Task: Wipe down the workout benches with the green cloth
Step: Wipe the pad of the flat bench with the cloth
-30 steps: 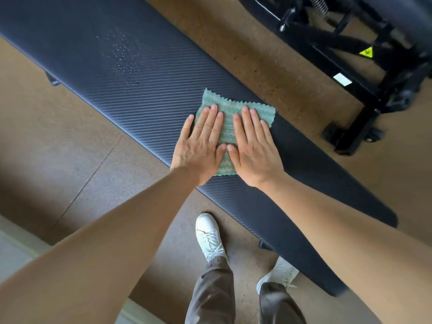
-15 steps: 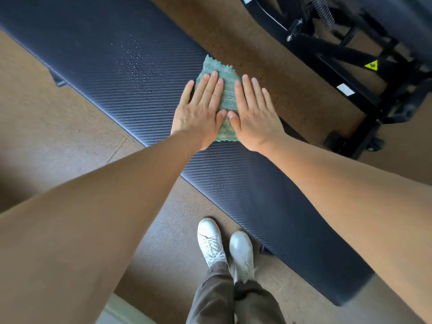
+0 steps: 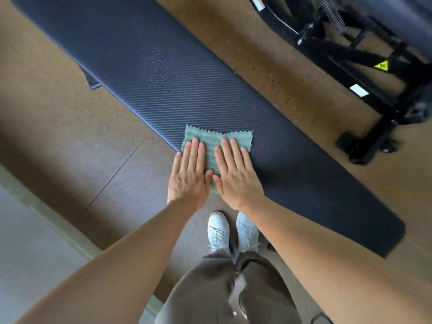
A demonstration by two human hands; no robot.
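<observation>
A long dark ribbed bench pad (image 3: 131, 50) runs diagonally from upper left to lower right. The green cloth (image 3: 211, 138) lies flat on it at the near edge, hanging slightly over. My left hand (image 3: 189, 177) and my right hand (image 3: 236, 177) press side by side on the cloth, palms down, fingers straight and together, thumbs touching. Only the cloth's far strip and a sliver between the hands show. A patch of small droplets (image 3: 157, 72) sits on the pad beyond the cloth, to the left.
A black metal machine frame (image 3: 364, 73) with a spring and a yellow warning sticker stands on the floor at upper right. My white shoes (image 3: 218, 232) stand close together beside the bench. A pale floor strip (image 3: 35, 232) runs along the lower left.
Both hands slid the cloth from the pad's far edge back toward me to its near edge. My feet have come together.
</observation>
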